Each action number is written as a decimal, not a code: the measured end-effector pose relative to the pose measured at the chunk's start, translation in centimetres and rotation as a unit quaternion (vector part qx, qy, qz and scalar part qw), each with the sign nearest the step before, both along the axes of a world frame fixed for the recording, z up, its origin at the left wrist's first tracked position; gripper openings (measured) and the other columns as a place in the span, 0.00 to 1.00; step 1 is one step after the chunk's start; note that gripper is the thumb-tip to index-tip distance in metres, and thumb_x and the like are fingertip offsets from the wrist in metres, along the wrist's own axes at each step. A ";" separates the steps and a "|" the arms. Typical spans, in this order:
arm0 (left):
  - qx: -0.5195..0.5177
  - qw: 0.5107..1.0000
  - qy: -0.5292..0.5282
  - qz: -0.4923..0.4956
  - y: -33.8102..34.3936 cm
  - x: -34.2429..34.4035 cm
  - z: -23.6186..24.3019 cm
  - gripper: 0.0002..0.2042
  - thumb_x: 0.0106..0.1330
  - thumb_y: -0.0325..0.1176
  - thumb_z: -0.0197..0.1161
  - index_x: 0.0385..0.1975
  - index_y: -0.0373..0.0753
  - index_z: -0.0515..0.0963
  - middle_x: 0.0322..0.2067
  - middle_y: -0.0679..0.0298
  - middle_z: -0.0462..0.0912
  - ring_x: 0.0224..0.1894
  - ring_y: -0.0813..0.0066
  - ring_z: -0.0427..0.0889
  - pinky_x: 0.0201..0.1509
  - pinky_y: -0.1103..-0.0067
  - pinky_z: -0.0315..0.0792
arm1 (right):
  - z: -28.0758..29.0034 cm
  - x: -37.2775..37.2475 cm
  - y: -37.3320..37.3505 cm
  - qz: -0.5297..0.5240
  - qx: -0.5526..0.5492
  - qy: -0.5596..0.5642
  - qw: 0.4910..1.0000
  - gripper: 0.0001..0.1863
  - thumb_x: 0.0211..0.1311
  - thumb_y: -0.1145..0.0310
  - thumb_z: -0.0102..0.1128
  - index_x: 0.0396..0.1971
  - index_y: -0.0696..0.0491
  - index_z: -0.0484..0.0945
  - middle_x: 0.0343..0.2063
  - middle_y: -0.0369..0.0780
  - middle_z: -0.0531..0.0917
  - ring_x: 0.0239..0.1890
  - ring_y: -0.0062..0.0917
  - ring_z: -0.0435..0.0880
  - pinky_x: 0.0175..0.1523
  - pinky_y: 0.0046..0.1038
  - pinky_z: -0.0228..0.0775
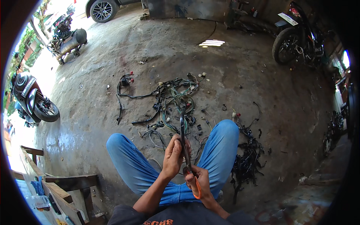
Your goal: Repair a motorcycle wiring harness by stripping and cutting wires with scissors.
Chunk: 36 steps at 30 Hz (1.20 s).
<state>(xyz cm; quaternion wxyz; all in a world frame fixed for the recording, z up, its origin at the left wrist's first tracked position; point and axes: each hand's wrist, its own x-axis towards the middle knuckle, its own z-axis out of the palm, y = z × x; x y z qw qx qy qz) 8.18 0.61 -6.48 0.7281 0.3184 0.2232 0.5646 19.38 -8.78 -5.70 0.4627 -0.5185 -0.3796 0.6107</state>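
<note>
My left hand (pixel 174 153) is closed around an upright length of black taped cable (pixel 182 125), in front of my lap between my blue-jeaned knees. Just below it, my right hand (pixel 200 180) grips orange-handled scissors (pixel 197 188) against the lower part of that cable; whether the blades are cutting it is too small to tell. A tangled wiring harness (pixel 168 95) with green, black and grey wires and small connectors lies on the concrete floor beyond my hands. A heap of black tape scraps or wire pieces (pixel 247 163) lies beside my right knee.
A scooter (pixel 32 97) stands at the left, a wheeled compressor (pixel 67 41) and motorbike behind it. A car wheel (pixel 102 10) shows at the top, another motorbike (pixel 292 45) at the back right. A wooden bench (pixel 71 178) with small items is at my lower left. Loose bits dot the floor.
</note>
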 end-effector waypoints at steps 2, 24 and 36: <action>0.002 0.998 0.058 -0.011 0.4 -0.3 -0.2 0.14 0.82 0.43 0.46 0.48 0.38 0.71 0.38 0.68 0.72 0.37 0.84 0.70 0.43 0.83 0.67 | 0.7 -0.2 0.5 -0.026 -0.005 0.058 0.998 0.37 0.53 0.30 0.67 0.24 0.55 0.73 0.17 0.27 0.68 0.20 0.09 0.64 0.23 0.20 0.55; 0.171 0.935 0.308 -0.036 1.7 -3.2 3.5 0.16 0.81 0.43 0.47 0.39 0.35 0.70 0.25 0.67 0.67 0.26 0.78 0.65 0.32 0.79 0.63 | 5.2 1.1 -0.1 0.009 -0.037 0.193 0.980 0.34 0.64 0.37 0.61 0.16 0.53 0.70 0.11 0.31 0.69 0.10 0.10 0.65 0.15 0.15 0.52; 0.096 0.977 0.138 -0.134 0.8 -3.8 0.8 0.19 0.80 0.48 0.48 0.48 0.36 0.72 0.36 0.72 0.71 0.37 0.85 0.68 0.43 0.82 0.66 | 3.5 -1.9 0.0 0.051 -0.007 0.249 0.967 0.36 0.61 0.28 0.54 0.25 0.52 0.67 0.22 0.28 0.67 0.18 0.09 0.65 0.22 0.15 0.58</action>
